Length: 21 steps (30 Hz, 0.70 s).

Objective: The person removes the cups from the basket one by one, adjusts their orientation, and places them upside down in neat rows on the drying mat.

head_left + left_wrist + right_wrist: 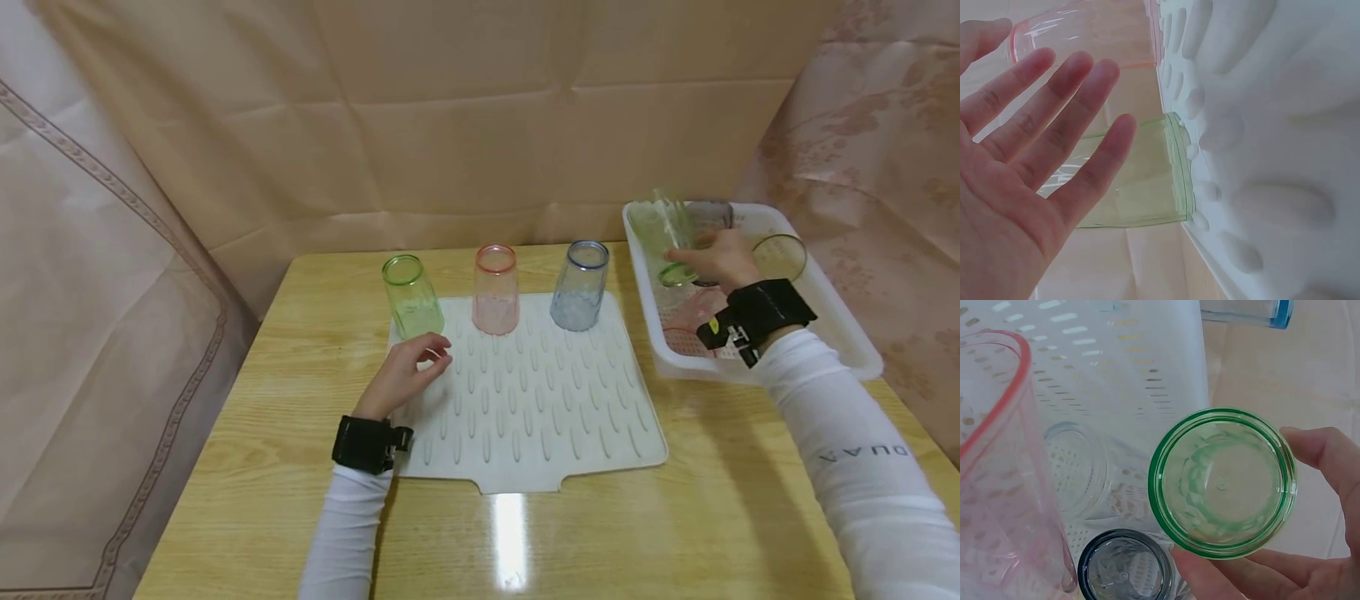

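The green glass [1222, 481] is clamped between thumb and fingers of the right hand [722, 257], the grip sitting near its ringed end, perhaps because neighbouring glasses crowd its sides. It tilts over the white basket [678, 367], close to the left wall, near the desk's [615, 542] far right corner. About it lie a pink glass [1010, 494] and a dark-ringed glass [1125, 565]. Beyond that wall, a blue glass [577, 292], a pink-rimmed glass [496, 292] and a second green glass [418, 308] stand wide end down along the ridged mat's [517, 450] far edge, seemingly for steadiness and draining. The left hand [407, 371], fingers apart and holding nothing, is near the second green glass. Only a narrow desk strip separates mat and basket; freer room lies over the ridges toward the desk's near edge.
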{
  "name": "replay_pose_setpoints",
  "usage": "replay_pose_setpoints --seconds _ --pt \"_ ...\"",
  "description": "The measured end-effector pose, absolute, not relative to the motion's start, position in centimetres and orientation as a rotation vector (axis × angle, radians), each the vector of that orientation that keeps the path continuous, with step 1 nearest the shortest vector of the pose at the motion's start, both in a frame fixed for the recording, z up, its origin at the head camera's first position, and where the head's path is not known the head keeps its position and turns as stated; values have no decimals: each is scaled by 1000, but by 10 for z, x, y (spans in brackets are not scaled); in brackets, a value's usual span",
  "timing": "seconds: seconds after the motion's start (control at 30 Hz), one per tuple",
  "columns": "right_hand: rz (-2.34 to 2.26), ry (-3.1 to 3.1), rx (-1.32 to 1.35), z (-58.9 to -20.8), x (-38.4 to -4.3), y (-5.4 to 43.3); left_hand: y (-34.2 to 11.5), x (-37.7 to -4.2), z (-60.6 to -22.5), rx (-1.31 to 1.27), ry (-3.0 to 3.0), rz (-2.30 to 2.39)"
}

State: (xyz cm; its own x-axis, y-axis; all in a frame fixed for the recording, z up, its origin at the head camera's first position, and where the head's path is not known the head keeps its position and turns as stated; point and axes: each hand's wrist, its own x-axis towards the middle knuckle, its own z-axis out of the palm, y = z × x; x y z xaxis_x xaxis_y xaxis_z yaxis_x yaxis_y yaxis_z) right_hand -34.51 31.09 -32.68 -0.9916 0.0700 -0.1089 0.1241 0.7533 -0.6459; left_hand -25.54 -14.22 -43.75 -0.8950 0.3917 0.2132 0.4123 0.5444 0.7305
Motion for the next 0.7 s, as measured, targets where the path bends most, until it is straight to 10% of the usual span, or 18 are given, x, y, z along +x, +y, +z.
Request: replay_pose_setpoints --seconds 0.7 --pt "-1034 2830 67 -332 -347 305 -143 -254 -437 -695 -2748 -1291"
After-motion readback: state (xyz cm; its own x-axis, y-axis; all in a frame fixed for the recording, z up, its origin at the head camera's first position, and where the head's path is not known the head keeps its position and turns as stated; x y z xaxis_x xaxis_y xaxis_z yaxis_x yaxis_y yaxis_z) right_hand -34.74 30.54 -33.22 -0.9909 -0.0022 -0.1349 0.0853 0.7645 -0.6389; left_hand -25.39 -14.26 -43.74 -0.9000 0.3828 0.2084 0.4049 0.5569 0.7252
